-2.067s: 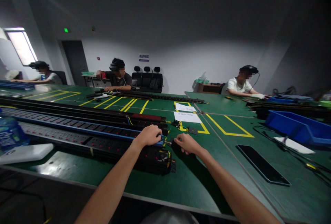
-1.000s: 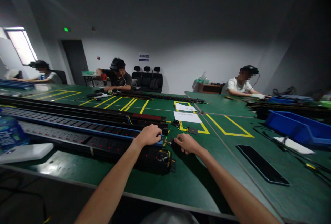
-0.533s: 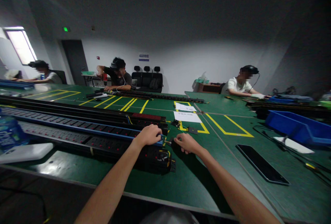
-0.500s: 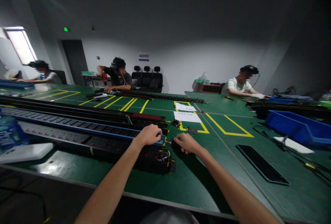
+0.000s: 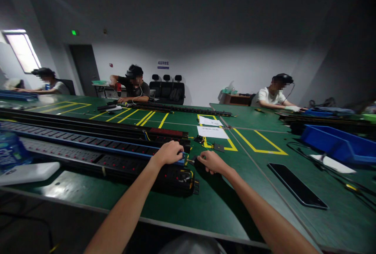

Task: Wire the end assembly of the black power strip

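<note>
Table (image 5: pixel 173 211): green, taped in yellow; it carried everything noted below.

Black rails (image 5: pixel 73 120) lay lengthwise behind the work, parallel to it, probably so that long pieces shared the table without crossing.

Blue strip (image 5: pixel 88 139): in front of the rails, running off to the left, its right end before the person's middle, presumably so that both hands could meet there. A black strip (image 5: pixel 123 163) lay alongside on the near side, its open end showing wires.

Blue bin (image 5: pixel 337 144): far right, well apart from the hands, likely put there to leave elbow room. A phone (image 5: pixel 297 185) lay flat nearer the person, right of the right forearm.

Left hand (image 5: pixel 170 153): palm down, fingers bent and clamped over the blue strip's right end, underside hidden. Judged a steadying hold, taking up any push or twist from the other side.

Right hand (image 5: pixel 212 161): closed on the driver, thumb and forefinger together at its handle, remaining fingers curled; judged a grip for fine control.

Driver (image 5: pixel 199 163): dark handle, thin metal shaft pointing left at the strip's end, roughly along its length, likely to suit an end-on fitting. Contact at the tip: could not tell, too small.
</note>
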Available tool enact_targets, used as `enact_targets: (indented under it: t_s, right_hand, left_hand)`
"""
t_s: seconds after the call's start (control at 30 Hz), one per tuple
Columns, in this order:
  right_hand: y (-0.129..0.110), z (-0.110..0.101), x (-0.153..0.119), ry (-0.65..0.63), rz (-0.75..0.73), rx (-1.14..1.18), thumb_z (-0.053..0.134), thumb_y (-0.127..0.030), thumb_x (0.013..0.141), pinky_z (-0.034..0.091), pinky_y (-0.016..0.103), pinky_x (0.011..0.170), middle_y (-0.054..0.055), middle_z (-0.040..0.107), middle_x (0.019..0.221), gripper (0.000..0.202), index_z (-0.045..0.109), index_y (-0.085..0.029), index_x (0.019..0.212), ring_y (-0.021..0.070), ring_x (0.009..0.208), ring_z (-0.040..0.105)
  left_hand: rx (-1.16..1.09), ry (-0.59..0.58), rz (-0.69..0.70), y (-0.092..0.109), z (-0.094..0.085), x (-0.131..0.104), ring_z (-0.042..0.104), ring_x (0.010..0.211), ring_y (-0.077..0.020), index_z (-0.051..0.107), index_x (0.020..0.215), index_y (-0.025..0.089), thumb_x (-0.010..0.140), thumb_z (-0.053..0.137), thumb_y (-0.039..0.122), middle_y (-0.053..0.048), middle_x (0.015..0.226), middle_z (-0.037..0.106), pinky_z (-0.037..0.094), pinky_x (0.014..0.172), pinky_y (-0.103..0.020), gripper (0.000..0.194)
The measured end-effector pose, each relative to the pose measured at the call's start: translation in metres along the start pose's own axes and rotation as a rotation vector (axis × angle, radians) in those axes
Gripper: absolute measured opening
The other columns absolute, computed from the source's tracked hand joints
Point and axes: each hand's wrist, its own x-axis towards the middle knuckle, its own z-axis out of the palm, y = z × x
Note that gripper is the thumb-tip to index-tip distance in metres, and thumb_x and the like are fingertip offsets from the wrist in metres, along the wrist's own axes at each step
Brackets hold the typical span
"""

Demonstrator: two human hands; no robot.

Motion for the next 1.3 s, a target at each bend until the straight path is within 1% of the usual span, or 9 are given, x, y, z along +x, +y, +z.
enact_targets:
  t_s: [0.53, 0.73, 0.9, 1.3]
  right_hand:
    - [0.0018, 0.0015, 0.0012, -0.001, 0.01, 0.008, 0.043, -0.038, 0.098, 0.037, 0.015, 0.035, 0.001, 0.062, 0.051, 0.032, 0.057, -0.016, 0.079, 0.0102, 0.034, 0.055]
    - [-0.0003, 0.0001, 0.0004, -0.001, 0.011, 0.02, 0.042, -0.036, 0.098, 0.036, 0.015, 0.034, 0.001, 0.062, 0.051, 0.032, 0.055, -0.017, 0.076, 0.0101, 0.033, 0.055]
    - [-0.0017, -0.0007, 0.0001, -0.003, 0.012, 0.014, 0.043, -0.036, 0.098, 0.036, 0.014, 0.035, 0.0, 0.061, 0.05, 0.031, 0.055, -0.017, 0.077, 0.009, 0.033, 0.054]
    - [-0.0024, -0.0007, -0.0012, -0.001, 0.024, -0.003, 0.043, -0.038, 0.099, 0.037, 0.015, 0.036, 0.0, 0.062, 0.051, 0.033, 0.056, -0.016, 0.078, 0.0087, 0.034, 0.054]
  left_hand:
    - [0.021, -0.012, 0.0, 0.0, 0.0004, 0.0007, 0.063, 0.097, -0.0235, 0.074, 0.099, 0.021, 0.087, 0.052, 0.026, -0.007, 0.097, 0.069, 0.05, 0.087, -0.033, 0.025]
    - [0.016, -0.005, 0.0, 0.0009, -0.0003, 0.0006, 0.064, 0.097, -0.0229, 0.074, 0.099, 0.022, 0.087, 0.053, 0.026, -0.007, 0.097, 0.069, 0.05, 0.086, -0.032, 0.025]
    - [0.006, -0.001, 0.0, 0.0012, -0.0009, 0.0002, 0.063, 0.097, -0.0222, 0.074, 0.098, 0.022, 0.086, 0.054, 0.026, -0.007, 0.097, 0.069, 0.05, 0.087, -0.031, 0.024]
    - [-0.005, 0.0, 0.001, 0.0021, -0.0026, -0.0003, 0.063, 0.097, -0.0232, 0.074, 0.097, 0.021, 0.086, 0.054, 0.025, -0.007, 0.097, 0.069, 0.05, 0.086, -0.032, 0.023]
